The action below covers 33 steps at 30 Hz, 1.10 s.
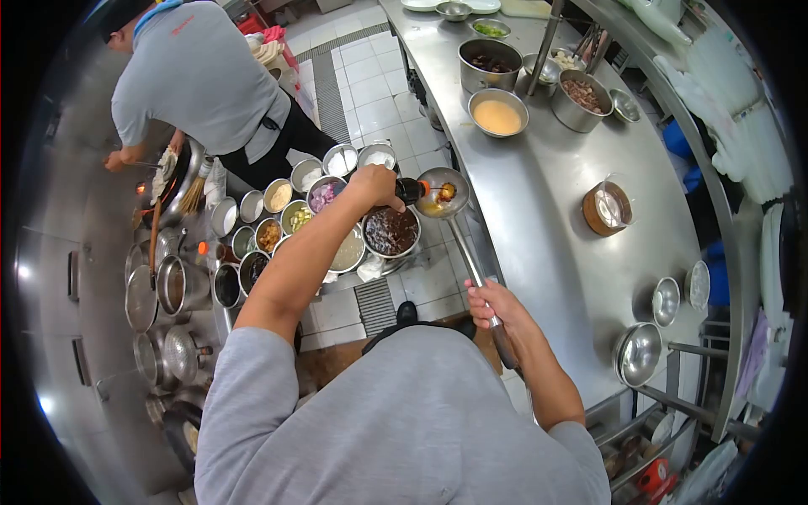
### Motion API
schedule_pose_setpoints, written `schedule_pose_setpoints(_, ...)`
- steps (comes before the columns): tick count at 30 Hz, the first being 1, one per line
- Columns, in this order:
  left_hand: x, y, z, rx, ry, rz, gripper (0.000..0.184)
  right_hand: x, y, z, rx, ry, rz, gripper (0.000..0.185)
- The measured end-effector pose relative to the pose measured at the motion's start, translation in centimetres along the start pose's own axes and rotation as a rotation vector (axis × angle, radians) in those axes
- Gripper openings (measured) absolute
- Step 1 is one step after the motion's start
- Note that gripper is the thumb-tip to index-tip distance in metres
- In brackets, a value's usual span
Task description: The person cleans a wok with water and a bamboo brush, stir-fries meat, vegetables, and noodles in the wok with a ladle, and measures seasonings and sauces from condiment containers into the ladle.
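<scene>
My left hand (376,187) is closed around a dark bottle (409,191), tipped on its side with its neck over the bowl of a ladle (459,206). In the bowl lies a yellowish liquid with a reddish-brown lump or sauce. My right hand (497,306) grips the ladle's long handle near its dark end. Close below my left hand stands a pot of dark brown sauce (391,231). Bowls of chopped purple onion (322,197), white powder (341,160) and pale green pieces (296,217) crowd around my left forearm.
A co-worker (202,76) leans over a wok (189,181) at the upper left. On the steel counter (539,244) at right stand a bowl of orange-yellow liquid (497,116), a pot of meat pieces (581,101), a brown round container (606,210) and stacked metal bowls (640,353).
</scene>
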<state>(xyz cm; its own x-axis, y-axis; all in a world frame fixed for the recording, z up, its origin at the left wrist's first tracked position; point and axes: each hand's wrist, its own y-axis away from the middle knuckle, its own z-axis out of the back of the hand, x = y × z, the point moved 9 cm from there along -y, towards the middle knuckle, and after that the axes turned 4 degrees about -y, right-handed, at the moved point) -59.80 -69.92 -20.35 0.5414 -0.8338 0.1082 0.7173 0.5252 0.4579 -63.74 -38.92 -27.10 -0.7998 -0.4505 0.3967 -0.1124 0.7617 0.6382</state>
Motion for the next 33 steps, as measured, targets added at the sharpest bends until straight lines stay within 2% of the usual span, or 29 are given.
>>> schedule_pose_setpoints(2,-0.3,0.1,0.1,0.003,-0.030,0.005,0.066,0.2,0.1,0.2,-0.008,0.002,0.004,0.017)
schedule_pose_setpoints(4,-0.5,0.4,1.5,-0.145,-0.073,0.000,0.064,0.5,0.1,0.3,0.004,-0.008,0.016,0.017)
schedule_pose_setpoints(11,-0.4,1.0,2.0,-0.166,-0.037,-0.020,0.061,1.2,0.0,1.1,0.014,0.003,0.013,0.017)
schedule_pose_setpoints(17,0.8,2.5,0.9,-0.175,0.031,-0.004,0.067,2.1,0.3,0.8,0.019,0.086,0.039,0.018)
schedule_pose_setpoints(20,2.7,2.8,-0.3,-0.247,0.206,0.103,0.072,3.2,0.7,0.0,0.028,0.115,0.041,0.021)
schedule_pose_setpoints(22,4.0,3.3,-0.1,-0.402,0.427,0.171,0.077,4.2,1.0,-1.1,0.054,0.107,0.062,0.022)
schedule_pose_setpoints(27,5.8,2.7,0.0,-0.643,0.693,0.185,0.075,6.1,1.1,-4.0,0.057,0.106,0.085,0.024)
schedule_pose_setpoints(29,6.7,3.1,0.2,-0.831,0.982,0.142,0.073,6.4,0.9,-5.3,0.056,0.104,0.078,0.025)
schedule_pose_setpoints(31,7.9,1.5,-1.5,-0.853,1.048,0.174,0.070,6.9,0.4,-6.2,0.031,0.080,0.129,0.024)
schedule_pose_setpoints(33,8.8,0.8,-2.5,-0.968,1.225,0.150,0.071,6.8,-0.2,-6.7,0.028,0.073,0.141,0.024)
